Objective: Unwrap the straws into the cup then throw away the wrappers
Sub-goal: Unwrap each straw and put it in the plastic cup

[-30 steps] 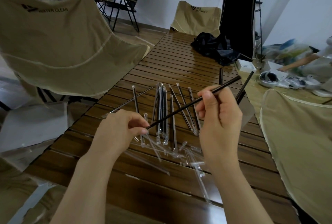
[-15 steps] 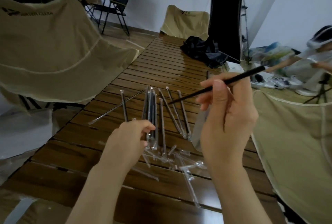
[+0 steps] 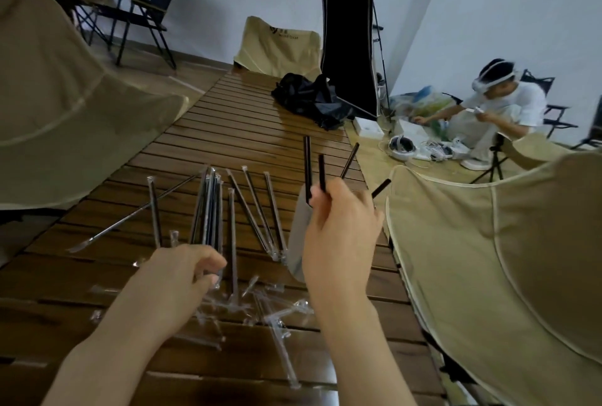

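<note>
A translucent cup (image 3: 294,242) stands on the slatted wooden table (image 3: 254,132), with three black straws (image 3: 307,171) sticking up out of it. My right hand (image 3: 342,229) is in front of the cup's mouth and grips another bare black straw (image 3: 381,187), whose end pokes out to the upper right. Several wrapped straws (image 3: 211,210) lie fanned out left of the cup. My left hand (image 3: 182,278) has its fingers curled at their near ends and pinches a clear wrapper. Empty wrappers (image 3: 280,334) are scattered between my arms.
Beige folding chairs flank the table on the left (image 3: 65,112) and right (image 3: 488,259). A black bag (image 3: 312,102) lies at the table's far end beside a tall black panel (image 3: 348,31). A person (image 3: 505,106) sits on the floor at far right.
My right hand pulled the black straw out of its wrapper and carried it right to the cup. My left hand kept the wrapper and dropped toward the wrapped straws.
</note>
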A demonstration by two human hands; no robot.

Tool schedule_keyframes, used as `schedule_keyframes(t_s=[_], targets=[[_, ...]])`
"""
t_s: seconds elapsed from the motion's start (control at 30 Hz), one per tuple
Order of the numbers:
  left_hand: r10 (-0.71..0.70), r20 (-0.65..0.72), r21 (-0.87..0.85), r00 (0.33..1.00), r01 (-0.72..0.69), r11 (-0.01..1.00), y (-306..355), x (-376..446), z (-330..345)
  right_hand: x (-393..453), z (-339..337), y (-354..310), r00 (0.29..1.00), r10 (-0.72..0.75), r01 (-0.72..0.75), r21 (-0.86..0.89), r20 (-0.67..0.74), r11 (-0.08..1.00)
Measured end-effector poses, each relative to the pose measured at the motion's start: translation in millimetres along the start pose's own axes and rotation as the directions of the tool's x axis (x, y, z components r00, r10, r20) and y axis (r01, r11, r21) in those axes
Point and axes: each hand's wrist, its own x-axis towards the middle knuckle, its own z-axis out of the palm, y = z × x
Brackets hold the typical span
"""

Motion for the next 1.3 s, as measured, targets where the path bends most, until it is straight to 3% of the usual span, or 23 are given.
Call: schedule_keyframes(t_s=[0.07,0.13,0.23,0.3,0.33,0.4,0.47,0.5,0.6,0.7,0.87,1.03,1.17,1.3], targets=[[-0.008,0.002,0.007,1.000,0.008,1.000,-0.7,1.5,0.7,-2.2,6.2,8.4,0.983,0.121,-0.107,-0.101,0.141,0.989],[-0.017,0.008,0.007,1.000,0.017,1.000,-0.6,2.6,1.1,-4.3,9.2,10.8,0.976,0.151,-0.138,-0.090,0.154,0.986],[-0.043,-0.001,0.022,0.999,0.043,0.999,-0.3,3.4,1.0,-6.1,9.2,-0.1,0.995,0.051,-0.051,-0.002,-0.081,0.999],[-0.086,-0.035,0.025,0.996,0.086,0.996,-1.5,3.1,0.2,-11.9,10.2,-12.1,0.966,-0.120,0.137,0.062,-0.228,0.989],[-0.110,-0.056,0.031,0.992,0.112,0.993,-2.2,3.3,-0.1,-16.9,13.0,-18.0,0.956,-0.208,0.232,0.098,-0.209,0.968],[-0.153,-0.066,0.073,0.986,0.158,0.985,-4.5,2.3,-0.6,-29.0,24.2,-26.8,0.945,-0.319,0.300,0.186,0.079,0.936],[-0.185,-0.041,0.082,0.982,0.188,0.979,-4.3,-0.6,-0.6,-46.5,43.0,-24.7,0.839,-0.255,0.187,0.185,0.481,0.965],[-0.187,-0.032,0.069,0.982,0.189,0.980,-4.2,-1.9,-0.2,-56.2,53.9,-17.9,0.775,-0.201,0.143,0.143,0.599,0.979],[-0.168,0.000,0.051,0.986,0.167,0.985,-4.6,-3.9,2.1,-73.5,74.3,-0.6,0.694,-0.154,0.188,0.030,0.703,0.982],[-0.159,0.024,0.022,0.987,0.158,0.987,-4.5,-3.0,2.7,-73.9,76.8,3.5,0.703,-0.099,0.163,-0.024,0.704,0.986],[-0.145,0.042,-0.002,0.989,0.145,0.989,-3.5,-2.3,3.2,-73.5,80.3,4.0,0.775,-0.007,0.114,-0.130,0.632,0.985],[-0.162,0.022,-0.005,0.987,0.162,0.987,-6.5,-2.0,1.9,-71.9,79.8,2.2,0.855,0.065,-0.002,-0.123,0.515,0.992],[-0.142,-0.043,-0.067,0.989,0.139,0.988,-5.0,-0.7,1.3,-61.4,75.4,0.0,0.898,0.073,-0.069,-0.023,0.434,0.997],[-0.098,-0.111,-0.190,0.989,0.075,0.979,1.0,2.9,-0.5,-50.6,63.3,-3.4,0.868,0.182,-0.307,0.211,0.461,0.928]])
